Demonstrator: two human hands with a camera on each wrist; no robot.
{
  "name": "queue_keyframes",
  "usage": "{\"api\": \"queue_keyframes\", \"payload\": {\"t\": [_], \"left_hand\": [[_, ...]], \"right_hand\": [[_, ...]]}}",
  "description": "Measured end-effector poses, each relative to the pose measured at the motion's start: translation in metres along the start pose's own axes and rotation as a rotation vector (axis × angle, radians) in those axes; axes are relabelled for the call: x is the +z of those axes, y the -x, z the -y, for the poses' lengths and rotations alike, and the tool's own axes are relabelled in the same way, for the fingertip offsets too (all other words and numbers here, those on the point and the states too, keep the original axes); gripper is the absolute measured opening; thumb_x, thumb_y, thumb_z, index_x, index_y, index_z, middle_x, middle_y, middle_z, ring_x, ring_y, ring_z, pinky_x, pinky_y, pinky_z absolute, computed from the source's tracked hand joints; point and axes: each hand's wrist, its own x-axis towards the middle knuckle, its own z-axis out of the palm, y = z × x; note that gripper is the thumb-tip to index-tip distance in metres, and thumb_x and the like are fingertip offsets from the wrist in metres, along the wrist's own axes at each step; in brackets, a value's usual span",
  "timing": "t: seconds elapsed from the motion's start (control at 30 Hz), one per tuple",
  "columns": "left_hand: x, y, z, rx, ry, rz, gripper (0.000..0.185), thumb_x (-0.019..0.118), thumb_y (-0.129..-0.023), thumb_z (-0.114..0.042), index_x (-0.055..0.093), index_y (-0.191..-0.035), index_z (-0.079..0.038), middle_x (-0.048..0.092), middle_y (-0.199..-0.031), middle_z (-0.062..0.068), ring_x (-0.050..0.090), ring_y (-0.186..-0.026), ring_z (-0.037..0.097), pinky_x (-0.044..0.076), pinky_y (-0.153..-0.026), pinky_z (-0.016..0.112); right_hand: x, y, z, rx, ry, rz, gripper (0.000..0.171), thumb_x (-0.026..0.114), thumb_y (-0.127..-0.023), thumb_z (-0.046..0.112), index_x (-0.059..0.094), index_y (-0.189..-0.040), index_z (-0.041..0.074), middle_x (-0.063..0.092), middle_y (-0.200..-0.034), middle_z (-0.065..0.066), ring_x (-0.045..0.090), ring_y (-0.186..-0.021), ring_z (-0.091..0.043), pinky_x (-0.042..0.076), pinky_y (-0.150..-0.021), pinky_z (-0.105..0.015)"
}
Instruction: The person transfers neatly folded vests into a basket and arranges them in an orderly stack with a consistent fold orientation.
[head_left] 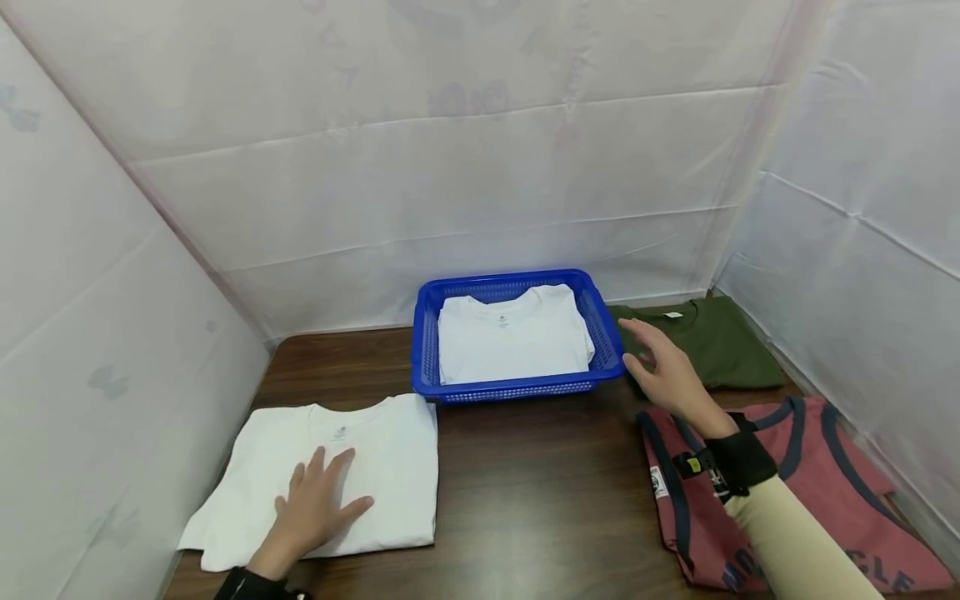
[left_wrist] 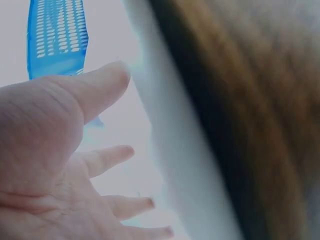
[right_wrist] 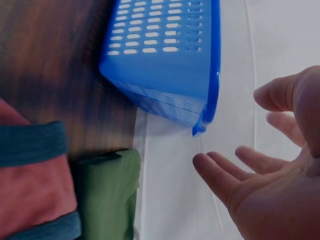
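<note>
Over a folded white T-shirt [head_left: 397, 475] at the table's left, my left hand [head_left: 311, 504] has its fingers spread, overlapping the shirt in the head view. A blue plastic basket [head_left: 517, 390] stands at the back middle with another folded white T-shirt [head_left: 517, 337] lying in it. My right hand [head_left: 663, 371] is just right of the basket's near right corner, fingers loosely bent and nothing in them. In the right wrist view a gap shows between those fingers [right_wrist: 215, 175] and the basket [right_wrist: 165, 70].
A folded dark green T-shirt [head_left: 720, 342] lies at the back right. Nearer, beneath my right forearm, is a red shirt [head_left: 817, 475] with dark blue trim. White sheeting [head_left: 480, 167] walls the brown wooden table [head_left: 525, 500] at the back and both sides.
</note>
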Motion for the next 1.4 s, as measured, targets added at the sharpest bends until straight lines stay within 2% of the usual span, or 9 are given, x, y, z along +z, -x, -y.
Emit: {"api": "queue_keyframes", "payload": {"t": [0.17, 0.33, 0.47, 0.57, 0.7, 0.9, 1.03, 1.2, 1.4], "left_hand": [[-0.015, -0.006, 0.013, 0.058, 0.057, -0.133, 0.078, 0.075, -0.093, -0.037, 0.043, -0.150, 0.006, 0.041, -0.147, 0.041, 0.042, -0.130, 0.063, 0.040, -0.098, 0.074], [-0.032, -0.020, 0.034, 0.027, 0.062, -0.234, 0.075, 0.073, -0.096, -0.030, 0.039, -0.149, 0.009, 0.034, -0.146, 0.048, 0.035, -0.129, 0.069, 0.034, -0.101, 0.077], [-0.045, -0.031, 0.053, -0.062, 0.078, -0.203, 0.077, 0.068, -0.099, -0.035, 0.034, -0.149, 0.011, 0.019, -0.147, 0.055, 0.025, -0.129, 0.076, 0.028, -0.100, 0.082], [-0.051, -0.037, 0.065, -0.099, 0.101, -0.177, 0.078, 0.065, -0.100, -0.036, 0.032, -0.149, 0.014, 0.019, -0.145, 0.056, 0.024, -0.130, 0.076, 0.027, -0.101, 0.080], [-0.056, -0.042, 0.077, -0.135, 0.089, -0.138, 0.078, 0.065, -0.099, -0.036, 0.031, -0.148, 0.015, 0.025, -0.143, 0.054, 0.028, -0.128, 0.074, 0.031, -0.102, 0.077], [-0.057, -0.046, 0.086, -0.077, 0.047, -0.123, 0.072, 0.065, -0.099, -0.036, 0.040, -0.141, 0.018, 0.043, -0.129, 0.051, 0.044, -0.115, 0.069, 0.041, -0.092, 0.072], [-0.058, -0.046, 0.089, -0.041, 0.029, -0.126, 0.067, 0.065, -0.100, -0.037, 0.049, -0.135, 0.018, 0.050, -0.127, 0.047, 0.047, -0.116, 0.066, 0.042, -0.092, 0.070], [-0.058, -0.044, 0.089, -0.006, -0.015, -0.094, 0.064, 0.070, -0.096, -0.036, 0.056, -0.128, 0.017, 0.055, -0.122, 0.045, 0.048, -0.115, 0.064, 0.042, -0.092, 0.070], [-0.055, -0.043, 0.087, -0.005, -0.018, -0.078, 0.065, 0.071, -0.095, -0.037, 0.056, -0.130, 0.016, 0.052, -0.123, 0.046, 0.049, -0.115, 0.062, 0.042, -0.091, 0.070]], "right_hand": [[0.004, 0.010, 0.000, 0.063, -0.022, -0.012, 0.071, 0.056, -0.104, 0.004, 0.020, -0.165, 0.015, 0.027, -0.163, -0.026, 0.047, -0.132, -0.053, 0.047, -0.100, -0.064], [0.010, 0.023, 0.002, 0.123, -0.026, -0.029, 0.081, 0.057, -0.103, 0.002, 0.007, -0.166, 0.014, 0.024, -0.160, -0.035, 0.052, -0.125, -0.058, 0.049, -0.093, -0.067], [0.014, 0.033, 0.005, 0.179, -0.042, -0.021, 0.085, 0.055, -0.104, 0.005, -0.002, -0.166, 0.013, 0.025, -0.159, -0.037, 0.056, -0.122, -0.055, 0.053, -0.088, -0.064], [0.016, 0.041, 0.007, 0.213, -0.056, -0.004, 0.085, 0.054, -0.105, 0.006, -0.005, -0.166, 0.013, 0.027, -0.158, -0.038, 0.060, -0.119, -0.051, 0.058, -0.077, -0.047], [0.019, 0.049, 0.010, 0.253, -0.091, 0.031, 0.086, 0.055, -0.105, 0.005, -0.005, -0.165, 0.013, 0.031, -0.155, -0.039, 0.065, -0.111, -0.047, 0.055, -0.063, -0.029], [0.021, 0.057, 0.015, 0.322, -0.173, 0.087, 0.085, 0.054, -0.107, 0.010, -0.009, -0.165, 0.014, 0.044, -0.148, -0.038, 0.070, -0.090, -0.040, 0.056, -0.055, -0.033], [0.026, 0.060, 0.017, 0.360, -0.210, 0.123, 0.084, 0.054, -0.108, 0.013, -0.008, -0.165, 0.015, 0.048, -0.146, -0.036, 0.071, -0.080, -0.034, 0.055, -0.051, -0.036], [0.034, 0.063, 0.016, 0.383, -0.222, 0.163, 0.081, 0.055, -0.107, 0.011, 0.000, -0.166, 0.010, 0.048, -0.145, -0.037, 0.071, -0.087, -0.032, 0.057, -0.053, -0.037], [0.039, 0.063, 0.017, 0.360, -0.222, 0.200, 0.078, 0.056, -0.106, 0.009, 0.005, -0.165, 0.006, 0.048, -0.143, -0.040, 0.071, -0.097, -0.035, 0.059, -0.057, -0.036]]}}
